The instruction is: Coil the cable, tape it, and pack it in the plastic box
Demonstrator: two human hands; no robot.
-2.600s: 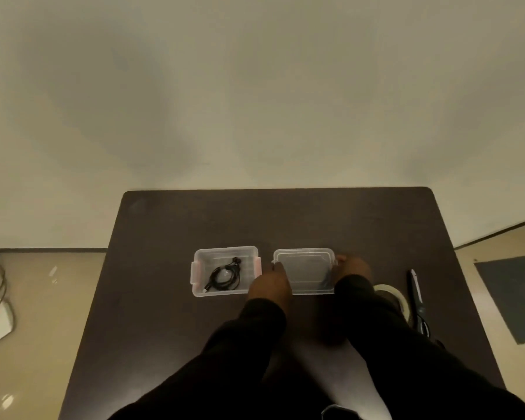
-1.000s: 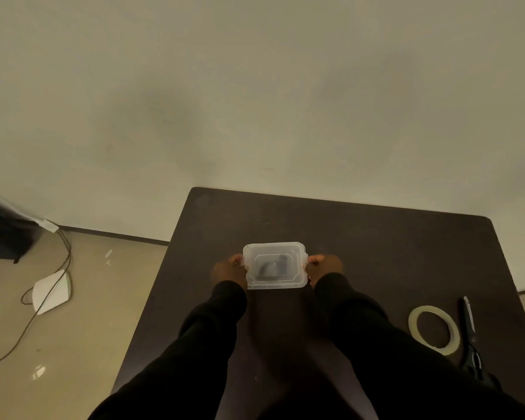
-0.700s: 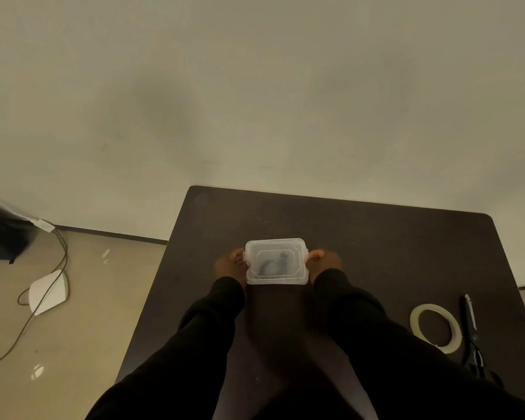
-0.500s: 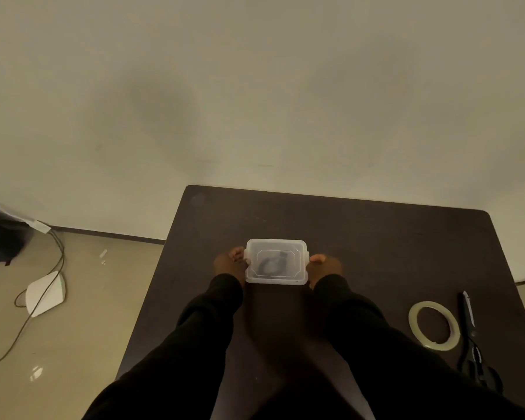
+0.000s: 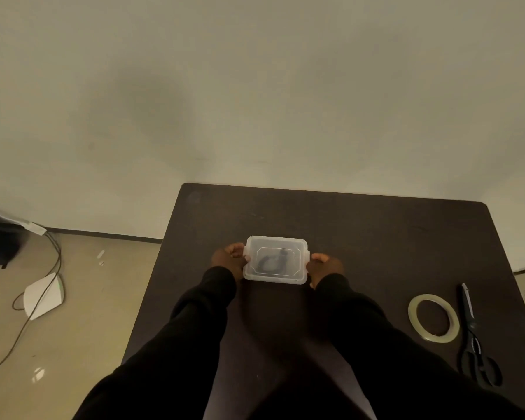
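Note:
A small clear plastic box [image 5: 297,275] sits on the dark table [image 5: 376,237] with its lid on. Through the lid the coiled black cable [image 5: 272,262] shows dimly inside. My left hand [image 5: 228,259] presses against the box's left end, fingers curled at the latch. My right hand [image 5: 326,266] does the same at the right end. Both black sleeves reach in from the bottom of the view.
A roll of clear tape [image 5: 433,317] lies on the table to the right, with black scissors [image 5: 473,338] beside it near the right edge. On the floor at left lie a white device [image 5: 43,295] and a dark cord [image 5: 22,331].
The lid, lying beside the open box 2.6 s ago, now covers it. Both hands have moved to the box's two ends. In the last second they stayed there with slight finger shifts.

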